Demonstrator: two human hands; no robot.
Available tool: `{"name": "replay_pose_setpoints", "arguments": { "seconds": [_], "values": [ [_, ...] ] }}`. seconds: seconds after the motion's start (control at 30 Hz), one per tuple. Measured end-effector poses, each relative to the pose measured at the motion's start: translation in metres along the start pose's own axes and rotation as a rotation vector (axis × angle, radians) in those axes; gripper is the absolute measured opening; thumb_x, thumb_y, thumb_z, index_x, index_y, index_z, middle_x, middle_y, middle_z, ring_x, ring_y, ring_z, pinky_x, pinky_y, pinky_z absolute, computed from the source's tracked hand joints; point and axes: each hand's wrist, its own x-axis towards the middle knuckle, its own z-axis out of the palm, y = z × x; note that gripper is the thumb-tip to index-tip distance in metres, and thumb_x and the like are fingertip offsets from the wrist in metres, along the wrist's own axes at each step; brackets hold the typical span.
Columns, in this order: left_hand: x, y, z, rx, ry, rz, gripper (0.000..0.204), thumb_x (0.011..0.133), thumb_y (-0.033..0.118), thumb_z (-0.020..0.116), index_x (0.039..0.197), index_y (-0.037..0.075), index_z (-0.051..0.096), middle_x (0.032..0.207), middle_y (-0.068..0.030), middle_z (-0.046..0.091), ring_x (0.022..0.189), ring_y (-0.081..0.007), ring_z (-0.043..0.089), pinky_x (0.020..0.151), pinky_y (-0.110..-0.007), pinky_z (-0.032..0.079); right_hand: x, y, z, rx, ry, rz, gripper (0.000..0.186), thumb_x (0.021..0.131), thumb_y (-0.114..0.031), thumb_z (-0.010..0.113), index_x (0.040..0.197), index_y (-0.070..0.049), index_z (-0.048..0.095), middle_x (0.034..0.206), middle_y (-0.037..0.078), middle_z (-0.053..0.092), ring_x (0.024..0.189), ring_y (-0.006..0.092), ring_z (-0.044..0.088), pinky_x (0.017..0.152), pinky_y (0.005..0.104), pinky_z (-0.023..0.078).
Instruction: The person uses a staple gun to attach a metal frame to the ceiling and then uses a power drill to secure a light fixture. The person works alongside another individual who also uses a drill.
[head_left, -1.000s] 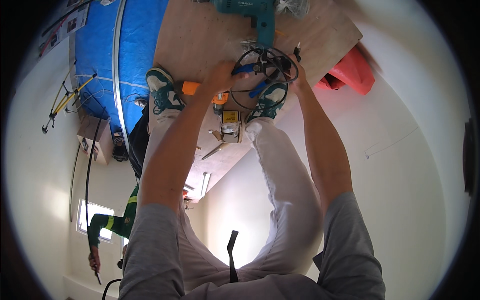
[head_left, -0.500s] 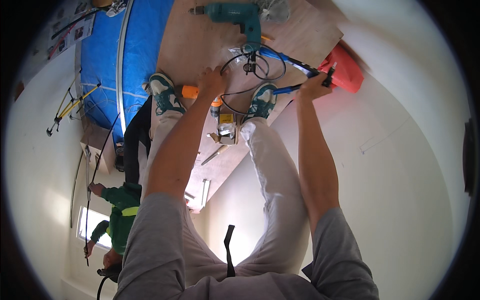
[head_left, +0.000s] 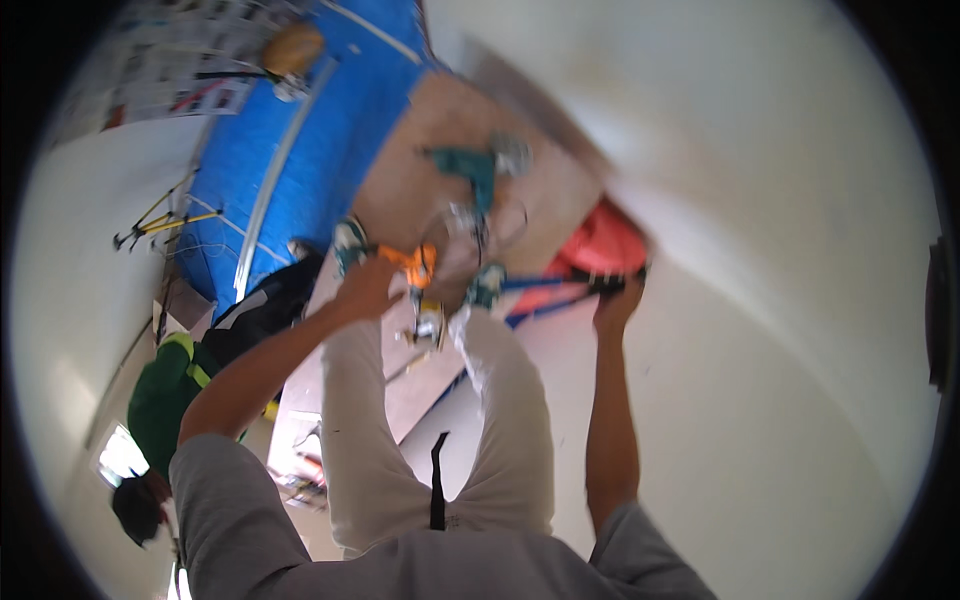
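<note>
My right hand (head_left: 620, 302) is closed around the black head end of a bolt cutter (head_left: 605, 284). Its two blue handles point left across a red plastic bag (head_left: 603, 240) and toward my right shoe. My left hand (head_left: 366, 290) hangs beside an orange cordless drill (head_left: 420, 265) that lies on the wooden board. Although blurred, this hand shows fingers apart and no object in it. Below the orange drill sits a small open box (head_left: 430, 325). Farther off, a teal corded drill (head_left: 478, 172) lies on the board with its dark cable.
I stand with both shoes at the wooden board (head_left: 400, 150). Blue sheeting (head_left: 330, 130) with a pale metal strip (head_left: 275, 180) runs along the left. A co-worker in green (head_left: 160, 395) bends at the left. A yellow-and-black stand (head_left: 165, 225) is beyond them. A white wall (head_left: 760, 330) rises at the right.
My view has shifted and blurred. My right hand has carried the bolt cutter to the right, over the red bag. My left hand has drawn back toward me. The co-worker has bent closer.
</note>
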Motion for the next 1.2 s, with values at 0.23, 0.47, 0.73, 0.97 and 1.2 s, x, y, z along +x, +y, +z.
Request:
{"name": "replay_pose_setpoints", "arguments": {
  "seconds": [0.23, 0.47, 0.73, 0.97, 1.2],
  "values": [
    [-0.219, 0.125, -0.191, -0.302, 0.29, -0.097, 0.049, 0.092, 0.034, 0.071, 0.133, 0.01, 0.06, 0.128, -0.0162, 0.064, 0.12, -0.0355, 0.061, 0.097, -0.049, 0.048, -0.118, -0.137, 0.078, -0.014, -0.265, 0.012, 0.03, 0.098, -0.015, 0.057, 0.126, -0.01, 0.048, 0.1, 0.006, 0.062, 0.083, 0.0197, 0.065, 0.08, 0.0407, 0.058],
    [-0.409, 0.228, -0.184, -0.501, 0.672, -0.259, 0.049, 0.094, 0.037, 0.069, 0.133, 0.008, 0.062, 0.118, -0.0164, 0.068, 0.108, -0.0353, 0.065, 0.093, -0.048, 0.05, -0.205, -0.25, 0.144, 0.012, -0.576, 0.031, 0.017, 0.1, -0.024, 0.054, 0.109, -0.01, 0.052, 0.084, 0.012, 0.07, 0.078, 0.029, 0.07, 0.086, 0.0503, 0.058],
    [-0.494, 0.347, -0.124, -0.953, 0.864, -0.478, 0.046, 0.092, 0.03, 0.074, 0.128, 0.003, 0.065, 0.113, -0.0197, 0.071, 0.102, -0.0341, 0.069, 0.088, -0.044, 0.054, -0.314, -0.335, 0.157, -0.012, -0.861, 0.165, 0.019, 0.097, -0.018, 0.052, 0.113, -0.009, 0.049, 0.085, 0.015, 0.067, 0.081, 0.0313, 0.068, 0.088, 0.0535, 0.053],
    [-0.505, 0.402, -0.174, -1.097, 1.045, -0.332, 0.039, 0.101, 0.025, 0.065, 0.132, 0.002, 0.063, 0.12, -0.0184, 0.069, 0.107, -0.0291, 0.068, 0.088, -0.042, 0.055, -0.36, -0.388, 0.143, 0.018, -0.864, 0.18, 0.017, 0.1, -0.024, 0.049, 0.109, -0.01, 0.051, 0.079, 0.016, 0.068, 0.079, 0.033, 0.066, 0.089, 0.0538, 0.048],
    [-0.504, 0.43, -0.231, -0.781, 0.933, 0.114, 0.08, 0.097, 0.048, 0.065, 0.152, -0.003, 0.039, 0.14, -0.0276, 0.054, 0.131, -0.0388, 0.053, 0.108, -0.047, 0.043, -0.404, -0.417, 0.148, -0.03, -0.796, 0.087, 0.022, 0.102, -0.028, 0.053, 0.115, -0.011, 0.054, 0.093, 0.01, 0.069, 0.088, 0.0253, 0.068, 0.088, 0.0456, 0.055]
  ]
}}
